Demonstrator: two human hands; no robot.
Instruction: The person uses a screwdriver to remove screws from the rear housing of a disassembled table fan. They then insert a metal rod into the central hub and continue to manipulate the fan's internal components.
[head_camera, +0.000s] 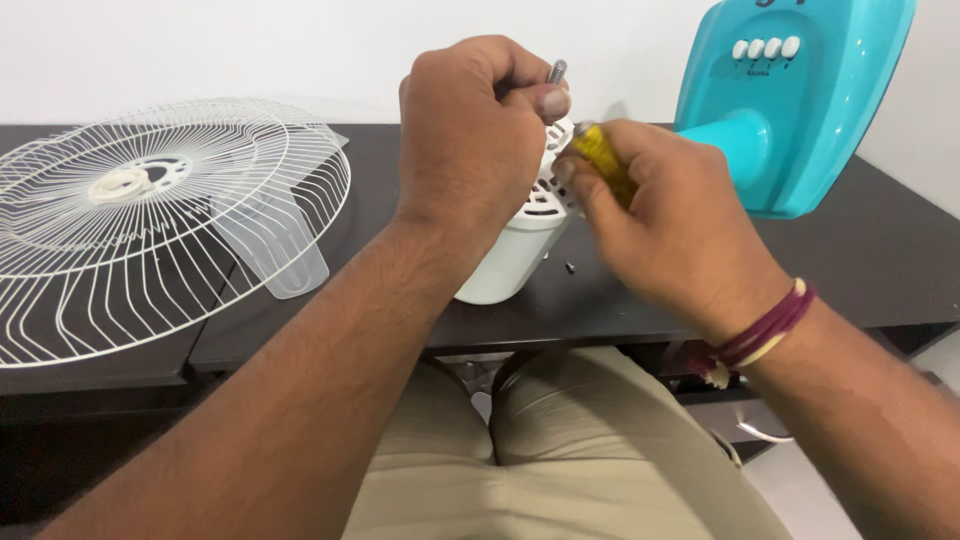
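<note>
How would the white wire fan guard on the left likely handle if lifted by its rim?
The fan guard is thin open wire, so probably light for its size. It may flex slightly. Its domed, round shape overhangs the table edge, so a push could tip it.

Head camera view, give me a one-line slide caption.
Left hand steadies a white fan motor housing while right hand works a yellow-handled screwdriver.

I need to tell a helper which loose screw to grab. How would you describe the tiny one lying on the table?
Start at the dark table, then find the white motor housing that the left hand grips. The small dark screw lies just right of its base, below the right hand; it is the only loose speck there.
</note>
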